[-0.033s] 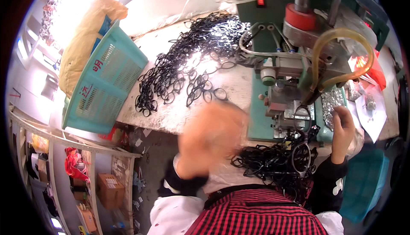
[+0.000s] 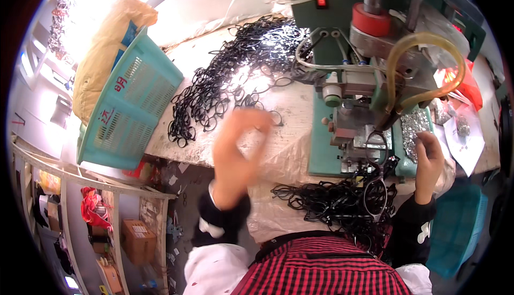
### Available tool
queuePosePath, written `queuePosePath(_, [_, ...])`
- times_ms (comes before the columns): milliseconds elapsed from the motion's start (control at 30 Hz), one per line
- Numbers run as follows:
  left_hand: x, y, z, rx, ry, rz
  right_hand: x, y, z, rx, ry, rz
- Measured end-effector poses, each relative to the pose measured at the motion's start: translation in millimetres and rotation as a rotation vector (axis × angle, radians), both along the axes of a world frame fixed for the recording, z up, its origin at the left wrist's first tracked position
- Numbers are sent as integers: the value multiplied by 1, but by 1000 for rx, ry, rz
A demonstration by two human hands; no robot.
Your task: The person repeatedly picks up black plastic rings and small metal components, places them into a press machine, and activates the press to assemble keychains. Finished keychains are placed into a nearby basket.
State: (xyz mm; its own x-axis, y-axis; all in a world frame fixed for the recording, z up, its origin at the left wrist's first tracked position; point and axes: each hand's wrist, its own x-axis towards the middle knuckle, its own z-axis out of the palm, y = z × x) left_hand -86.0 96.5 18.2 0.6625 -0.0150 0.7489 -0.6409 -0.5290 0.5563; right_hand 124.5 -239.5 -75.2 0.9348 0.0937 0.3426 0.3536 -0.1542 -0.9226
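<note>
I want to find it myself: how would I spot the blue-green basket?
Start at the green machine and go left across the worktable, past the pile of black frames. At the table's left edge the basket leans on its side; it alone is a slatted turquoise box.

Left hand (image 2: 238, 150) raised, blurred; right hand (image 2: 428, 158) fingers curled.

This is a small manufacturing workshop. A green bench-mounted press machine (image 2: 369, 80) with a red round part, hoses and a yellowish tube stands at the far right of a worn, plastic-covered bench (image 2: 289, 134). Heaps of black eyeglass frames (image 2: 230, 75) spread across the far bench, and another pile (image 2: 332, 204) lies near the person. A turquoise plastic crate (image 2: 128, 113) leans at the left, above cluttered metal shelves (image 2: 96, 220) holding cardboard boxes.
</note>
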Motion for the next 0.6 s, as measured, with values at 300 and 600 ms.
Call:
queuePosePath(300, [5, 132, -101, 274, 745, 823, 4, -4, -1, -160, -163, -186])
queuePosePath(600, [22, 82, -85, -284, 266, 628, -27, 42, 60, -27, -112, 218])
